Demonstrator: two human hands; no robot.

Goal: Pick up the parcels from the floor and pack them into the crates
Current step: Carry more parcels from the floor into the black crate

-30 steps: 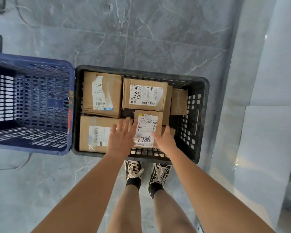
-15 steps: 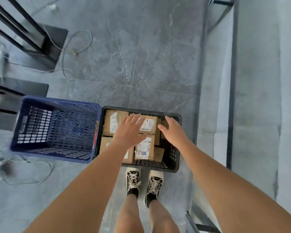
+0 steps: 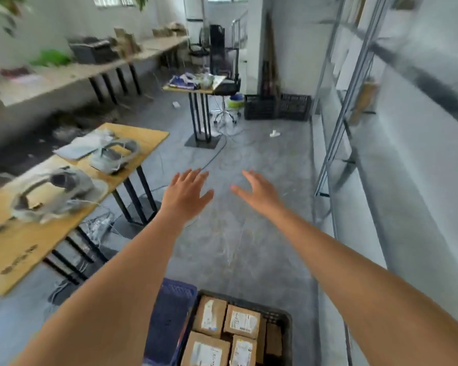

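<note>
Parcels lie packed in black crate, well below and behind both hands; left hand and right hand raised apart, fingers spread, holding nothing; blue crate under left forearm

Place: a workshop or storeroom is showing.
Signs: metal shelving is lining the wall; workbenches and crates are standing about.

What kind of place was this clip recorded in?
Probably a workshop or small warehouse: labelled cardboard parcels in a black plastic crate, wooden worktables on black metal legs, and grey metal shelving.
</note>
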